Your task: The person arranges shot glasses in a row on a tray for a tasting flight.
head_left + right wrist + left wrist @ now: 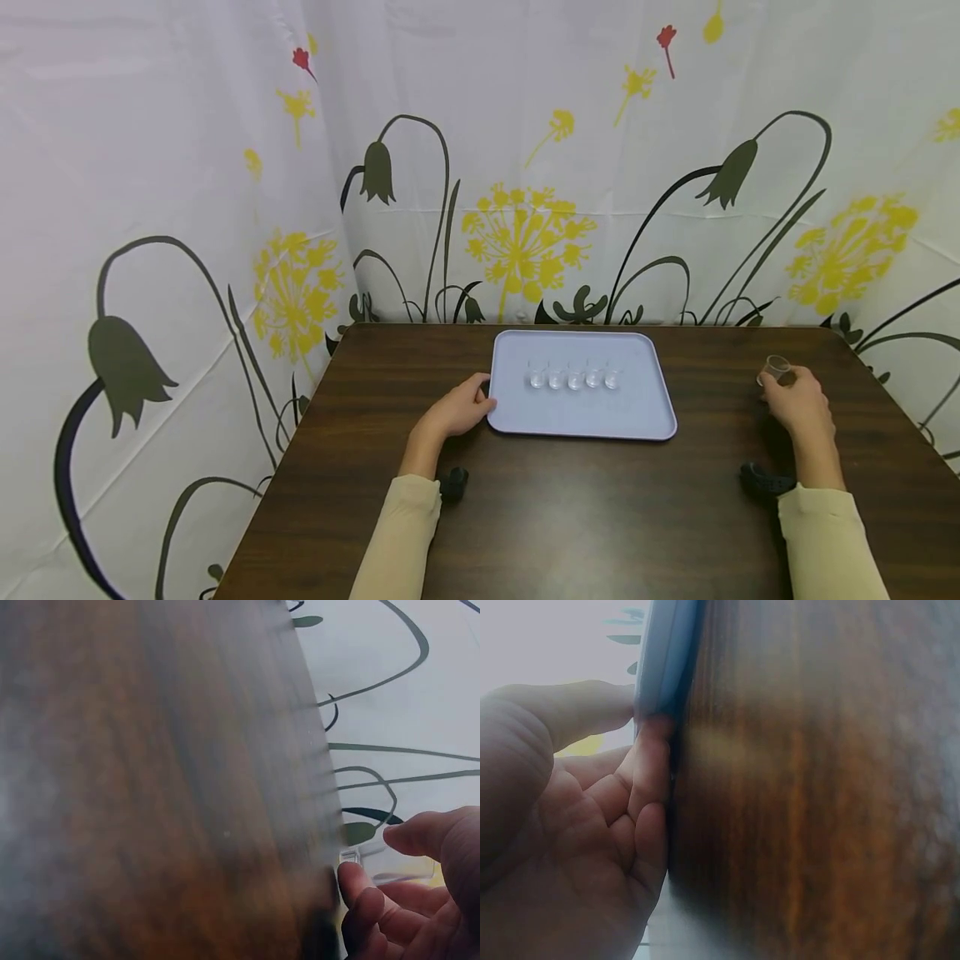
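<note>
A light blue rectangular tray [585, 417] lies on the dark wooden table, bearing a row of several small clear glasses [575, 380]. My left hand [461, 406] grips the tray's left edge. In the left wrist view the thumb is on the upper side of the tray rim [664, 660] and the fingers are curled at its underside. Well to the right of the tray, my right hand [804, 404] holds another small clear glass [776, 365] between thumb and fingers. In the right wrist view that glass is partly hidden by the fingers [360, 900].
The brown table [600, 517] reaches back to a white curtain [480, 75] printed with flowers. A second curtain face closes off the left side. Black bands [453, 485] sit at both wrists, above pale yellow sleeves.
</note>
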Demonstrator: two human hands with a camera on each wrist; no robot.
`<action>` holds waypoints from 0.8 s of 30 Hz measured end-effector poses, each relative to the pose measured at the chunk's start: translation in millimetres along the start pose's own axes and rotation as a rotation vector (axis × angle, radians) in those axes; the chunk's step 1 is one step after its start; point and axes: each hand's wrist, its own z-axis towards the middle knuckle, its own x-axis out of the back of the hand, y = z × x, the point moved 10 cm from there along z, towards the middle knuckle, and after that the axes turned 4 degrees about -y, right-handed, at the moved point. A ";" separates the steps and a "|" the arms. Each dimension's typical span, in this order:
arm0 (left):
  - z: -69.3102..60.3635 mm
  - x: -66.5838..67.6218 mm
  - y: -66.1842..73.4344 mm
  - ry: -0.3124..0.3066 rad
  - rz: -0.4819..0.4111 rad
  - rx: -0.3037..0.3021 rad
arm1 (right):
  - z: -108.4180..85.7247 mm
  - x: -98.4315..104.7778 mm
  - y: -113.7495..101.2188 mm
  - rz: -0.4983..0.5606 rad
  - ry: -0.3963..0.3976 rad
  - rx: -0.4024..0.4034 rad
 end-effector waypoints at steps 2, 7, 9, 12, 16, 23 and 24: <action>8.6 -3.7 -10.9 -0.001 -0.013 0.008 | 1.0 -0.8 -1.0 -0.006 -0.005 0.007; 18.1 -6.4 -21.9 0.008 -0.008 0.003 | 4.1 -2.1 -3.9 -0.015 -0.009 0.020; 18.0 -5.7 -21.3 0.010 -0.008 0.004 | 4.9 -2.1 -4.8 -0.023 -0.007 0.021; 17.3 -5.8 -20.0 0.006 -0.007 0.008 | 4.7 -2.5 -3.6 -0.032 -0.009 0.019; 18.1 -5.6 -21.4 0.003 -0.017 0.012 | 6.0 -3.1 -3.0 -0.033 -0.014 0.016; 12.7 -5.3 -17.1 -0.001 -0.022 0.017 | 4.4 -0.8 -2.4 -0.033 0.010 0.009; 9.8 -4.8 -13.1 -0.003 -0.019 0.007 | 3.8 0.0 -2.3 -0.031 0.015 0.009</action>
